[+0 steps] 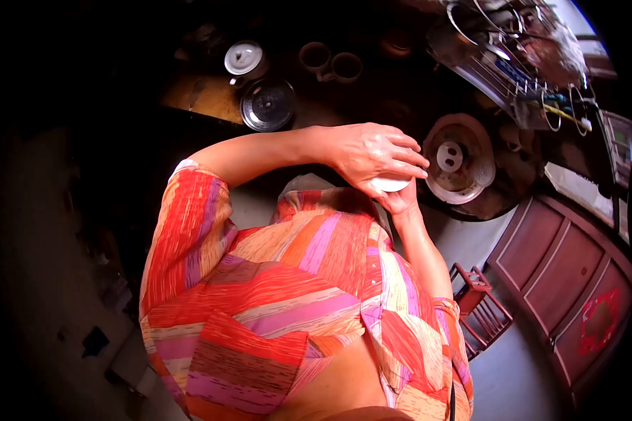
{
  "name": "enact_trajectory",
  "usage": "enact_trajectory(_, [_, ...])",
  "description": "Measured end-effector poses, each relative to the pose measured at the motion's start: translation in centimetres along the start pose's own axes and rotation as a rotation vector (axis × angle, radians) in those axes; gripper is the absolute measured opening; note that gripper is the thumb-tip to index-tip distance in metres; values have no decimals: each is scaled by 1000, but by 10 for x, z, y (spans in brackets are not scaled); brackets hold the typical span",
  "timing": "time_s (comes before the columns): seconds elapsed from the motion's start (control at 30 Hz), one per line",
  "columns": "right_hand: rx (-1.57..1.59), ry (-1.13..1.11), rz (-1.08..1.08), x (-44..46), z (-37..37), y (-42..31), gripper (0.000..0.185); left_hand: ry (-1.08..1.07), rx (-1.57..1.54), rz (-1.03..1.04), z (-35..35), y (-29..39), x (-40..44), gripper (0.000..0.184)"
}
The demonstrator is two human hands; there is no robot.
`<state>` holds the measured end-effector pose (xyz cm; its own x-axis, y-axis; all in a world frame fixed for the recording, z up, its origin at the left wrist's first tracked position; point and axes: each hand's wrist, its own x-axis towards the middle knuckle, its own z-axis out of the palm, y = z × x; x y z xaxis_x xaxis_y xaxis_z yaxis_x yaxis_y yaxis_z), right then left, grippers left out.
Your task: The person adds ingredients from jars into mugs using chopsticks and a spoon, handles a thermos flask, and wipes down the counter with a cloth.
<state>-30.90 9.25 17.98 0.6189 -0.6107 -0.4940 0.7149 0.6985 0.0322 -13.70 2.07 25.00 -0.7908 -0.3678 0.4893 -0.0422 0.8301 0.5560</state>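
My left hand point(376, 156) lies over a small white round object point(391, 184), its fingers curled across the top and its skin shiny as if wet. Only part of the white object's pale edge shows, so its exact kind cannot be made out. From below, my right hand point(400, 200) supports the same object, its fingers mostly hidden behind the left hand. Just right of both hands is a round, pale-rimmed basin point(434, 184). Inside it sits a white round piece point(449, 156) with two dark holes.
On the dark table stand a white lidded mug point(244, 59), a dark round lid point(267, 105) and two cups point(346, 67). A wire rack point(519, 63) holding various items is at the upper right. A red wooden chair point(479, 309) and a panelled door point(562, 274) lie to the right.
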Motion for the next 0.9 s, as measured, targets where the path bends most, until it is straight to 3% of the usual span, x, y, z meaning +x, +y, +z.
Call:
enact_trajectory(0.03, [-7,0,15,3,-1,3,54,8,8,-12,2,0,-4,59])
enact_trajectory(0.13, [-97,94,-267,15,11,9,50,294,191,-282,16,1,-10,58])
enact_trajectory(0.23, [-163,61,-421,29,14,7,56,468,231,-639,29,14,-4,79])
enact_trajectory(0.27, [-146,83,-439,32,22,5,59,434,151,-692,29,16,-4,91])
enact_trajectory(0.37, [-146,75,-353,31,9,-8,59,367,44,-684,19,19,-10,93])
enact_trajectory(0.4, [-171,125,-314,30,4,-13,59,244,34,-551,0,18,-13,92])
enact_trajectory(0.43, [-193,174,-275,28,-2,-15,59,145,-29,-485,-14,15,-15,85])
enact_trajectory(0.5, [-215,176,-207,19,7,-7,55,-225,176,-276,-30,10,-19,74])
enact_trajectory(0.57, [-198,163,-157,22,-9,-4,53,-259,282,-126,-22,3,-28,57])
enact_trajectory(0.63, [-266,177,-172,22,-17,3,51,-411,292,-77,-21,-2,-27,55])
enact_trajectory(0.7, [-151,204,-164,22,-17,8,54,-398,87,-123,-16,-6,-27,60])
enact_trajectory(0.77, [-143,258,-225,23,-14,12,57,-392,91,-412,-12,-1,-27,70])
enact_trajectory(0.83, [-129,224,-288,28,-23,11,55,-379,30,-717,-13,11,-20,91])
enact_trajectory(0.9, [-103,203,-320,27,-16,12,56,-456,57,-769,-18,13,-16,98])
